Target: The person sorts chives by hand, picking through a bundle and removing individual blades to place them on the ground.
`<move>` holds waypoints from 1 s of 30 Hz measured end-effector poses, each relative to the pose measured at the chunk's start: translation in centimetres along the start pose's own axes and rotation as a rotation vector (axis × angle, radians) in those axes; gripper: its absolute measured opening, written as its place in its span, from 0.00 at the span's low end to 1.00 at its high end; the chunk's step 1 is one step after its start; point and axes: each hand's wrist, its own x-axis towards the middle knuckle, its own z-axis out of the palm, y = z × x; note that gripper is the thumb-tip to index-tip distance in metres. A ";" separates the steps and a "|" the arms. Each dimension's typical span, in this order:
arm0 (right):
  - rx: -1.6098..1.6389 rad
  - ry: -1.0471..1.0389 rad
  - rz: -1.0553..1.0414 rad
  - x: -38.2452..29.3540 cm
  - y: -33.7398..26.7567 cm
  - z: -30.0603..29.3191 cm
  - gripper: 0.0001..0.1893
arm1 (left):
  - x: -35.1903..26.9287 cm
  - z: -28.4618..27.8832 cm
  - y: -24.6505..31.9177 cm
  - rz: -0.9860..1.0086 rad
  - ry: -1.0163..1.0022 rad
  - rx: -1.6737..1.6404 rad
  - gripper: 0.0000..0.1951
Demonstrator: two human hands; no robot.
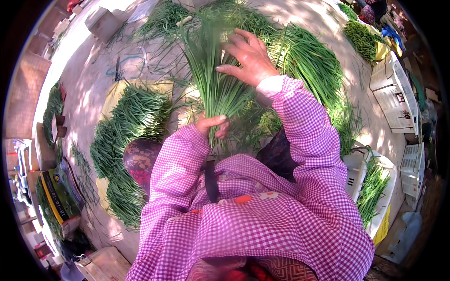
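Observation:
My left hand (212,125) grips a bunch of long green leaves, likely Chinese chives (207,75), near its lower ends. The leaves fan upward, and their tips blur at the top. Beside the bunch on its right, my right hand (248,58) is raised with fingers spread and holds nothing; whether it touches the leaves I cannot tell. To the right lies a large loose heap of the same greens (309,66). On the left, sorted greens (140,109) lie in rows on yellow sheeting (111,100).
A white plastic crate (385,196) with greens stands at the right, and another white crate (393,95) is farther up. Scattered greens (165,21) cover the ground ahead. A block (102,24) sits at upper left, near a blue-green loop (135,73). A person (374,10) is partly visible at upper right.

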 end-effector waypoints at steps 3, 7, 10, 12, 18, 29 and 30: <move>0.026 -0.069 -0.043 -0.1 0.6 0.1 0.24 | -0.1 0.2 0.0 -0.029 -0.012 -0.022 0.15; 0.156 -0.110 0.054 -0.2 0.5 0.2 0.21 | 0.0 0.3 0.2 -0.037 -0.048 -0.038 0.15; 0.227 -0.143 0.119 -0.2 0.4 0.3 0.18 | -0.1 0.4 0.2 -0.037 -0.041 -0.027 0.16; 0.254 -0.187 0.156 0.0 0.3 0.1 0.16 | -0.1 0.3 0.1 -0.041 -0.024 -0.008 0.16; 0.997 0.097 0.541 0.9 3.5 -3.2 0.11 | 0.3 -1.2 -0.7 0.022 0.020 -0.025 0.12; 0.406 0.157 0.230 0.8 1.0 -2.9 0.09 | 0.4 -0.3 -0.4 -0.009 0.139 -0.047 0.11; 0.253 0.124 0.123 0.7 0.3 -2.2 0.10 | 0.2 -0.1 -0.3 -0.011 0.158 -0.047 0.10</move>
